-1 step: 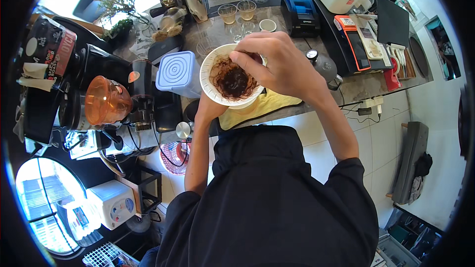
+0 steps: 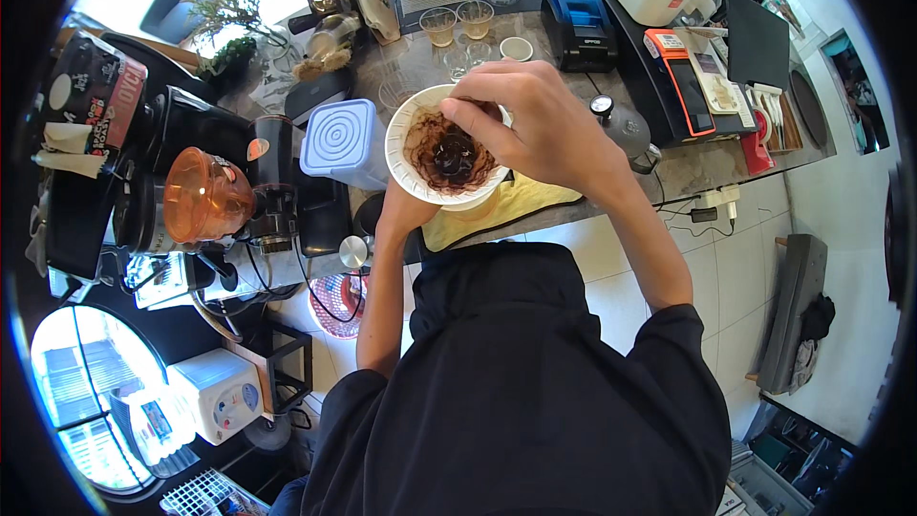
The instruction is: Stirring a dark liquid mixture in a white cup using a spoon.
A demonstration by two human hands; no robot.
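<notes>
I hold a white cone-shaped coffee dripper (image 2: 396,167) over the counter's front edge, tilted so its inside shows. A brown-stained paper filter (image 2: 417,145) with wet, dark coffee grounds (image 2: 453,161) lines it. My left hand (image 2: 406,212) is closed around the dripper from below; most of its fingers are hidden behind it. My right hand (image 2: 535,124) reaches over the far right rim, thumb and forefinger pinched at the filter's upper edge. A yellow cloth (image 2: 544,203) with a dark border lies underneath. Left of the dripper stands a container with a blue lid (image 2: 341,134).
To the left are a coffee grinder with an orange hopper (image 2: 205,196) and a coffee bag (image 2: 95,100). Two glasses (image 2: 437,27) and a small white cup (image 2: 517,49) stand beyond. A glass kettle (image 2: 628,129), black printer (image 2: 581,33) and orange card terminal (image 2: 686,86) are on the right.
The dark grounds in the filter have shifted slightly, with a deeper hollow and small bright glints showing at the middle. Both hands and the dripper are almost still.
</notes>
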